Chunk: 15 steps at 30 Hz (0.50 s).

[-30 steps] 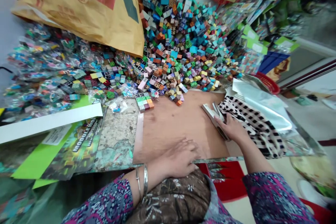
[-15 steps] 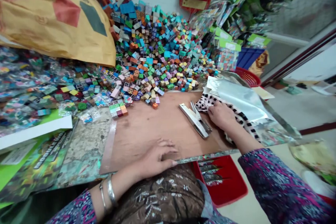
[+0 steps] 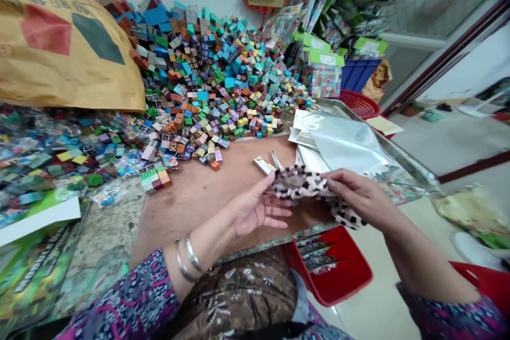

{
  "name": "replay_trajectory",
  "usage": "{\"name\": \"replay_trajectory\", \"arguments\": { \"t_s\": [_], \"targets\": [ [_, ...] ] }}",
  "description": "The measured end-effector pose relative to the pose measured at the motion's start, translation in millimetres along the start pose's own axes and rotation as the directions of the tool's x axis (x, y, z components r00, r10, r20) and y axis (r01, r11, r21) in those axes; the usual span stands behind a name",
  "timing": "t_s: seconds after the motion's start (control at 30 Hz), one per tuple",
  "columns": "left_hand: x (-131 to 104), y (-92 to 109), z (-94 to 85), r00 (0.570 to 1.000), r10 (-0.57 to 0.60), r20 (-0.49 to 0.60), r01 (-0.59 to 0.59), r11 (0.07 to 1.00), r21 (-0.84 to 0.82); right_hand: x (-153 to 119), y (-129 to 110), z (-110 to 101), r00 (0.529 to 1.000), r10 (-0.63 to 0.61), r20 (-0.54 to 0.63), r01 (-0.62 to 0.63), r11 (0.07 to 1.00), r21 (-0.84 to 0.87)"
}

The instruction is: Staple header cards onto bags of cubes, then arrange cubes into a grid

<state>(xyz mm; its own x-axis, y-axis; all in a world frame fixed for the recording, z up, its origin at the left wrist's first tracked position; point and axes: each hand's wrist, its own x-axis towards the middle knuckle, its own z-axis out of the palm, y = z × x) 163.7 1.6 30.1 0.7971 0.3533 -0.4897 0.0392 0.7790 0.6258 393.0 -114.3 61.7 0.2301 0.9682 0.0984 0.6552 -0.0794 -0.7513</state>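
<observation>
My right hand (image 3: 356,194) pinches a black-and-white checked cloth sleeve cover (image 3: 300,183) by the edge of its gathered opening. The rest of the cloth hangs below that hand. My left hand (image 3: 258,210) is at the cover's left end, palm turned up and fingers stretched apart, its thumb at the cloth edge. Whether the thumb grips the cloth is hard to make out. Just behind the cover lies a silver plier stapler (image 3: 263,166), partly hidden by the cloth and my left hand. Both hands are over the brown work board (image 3: 191,212).
A large heap of small coloured blocks (image 3: 215,90) fills the back. At the left stand a yellow sack (image 3: 71,74) and printed green packaging (image 3: 43,271). Silver bags (image 3: 346,143) lie at the right. Below the table edge is a red tray (image 3: 346,271) with packets.
My right hand has lifted the checked cover off the table and moved it left and nearer. My left hand has risen from the table edge, turned palm up and come to it.
</observation>
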Motion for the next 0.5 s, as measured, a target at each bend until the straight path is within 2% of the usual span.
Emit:
{"name": "replay_trajectory", "arguments": {
  "t_s": [0.07, 0.17, 0.27, 0.37, 0.43, 0.5],
  "targets": [
    [3, -5, 9.4, 1.0, -0.028, -0.009, 0.027, 0.997, -0.069, -17, -8, 1, 0.994, -0.007, 0.113, 0.007, 1.0, -0.002],
    [-5, -18, 19.1, 0.999, 0.005, -0.049, -0.008, 0.999, -0.051, -38, -23, 6, 0.968, -0.001, 0.252, -0.008, 0.999, 0.035],
    [-33, -27, 26.1, 0.994, 0.103, -0.041, -0.099, 0.991, 0.089, -55, -50, 24, 0.958, 0.035, 0.284, -0.093, 0.977, 0.191],
    [-74, -24, 29.0, 0.974, 0.225, 0.029, -0.224, 0.931, 0.289, -61, -88, 57, 0.927, 0.071, 0.369, -0.193, 0.932, 0.306],
    [-109, -15, 24.7, 0.954, 0.294, 0.058, -0.292, 0.87, 0.397, -56, -115, 82, 0.859, -0.03, 0.511, -0.229, 0.87, 0.436],
    [-152, -8, 13.2, 0.926, 0.378, 0.005, -0.33, 0.803, 0.496, -45, -144, 108, 0.742, -0.187, 0.644, -0.308, 0.758, 0.575]
  ]
}}
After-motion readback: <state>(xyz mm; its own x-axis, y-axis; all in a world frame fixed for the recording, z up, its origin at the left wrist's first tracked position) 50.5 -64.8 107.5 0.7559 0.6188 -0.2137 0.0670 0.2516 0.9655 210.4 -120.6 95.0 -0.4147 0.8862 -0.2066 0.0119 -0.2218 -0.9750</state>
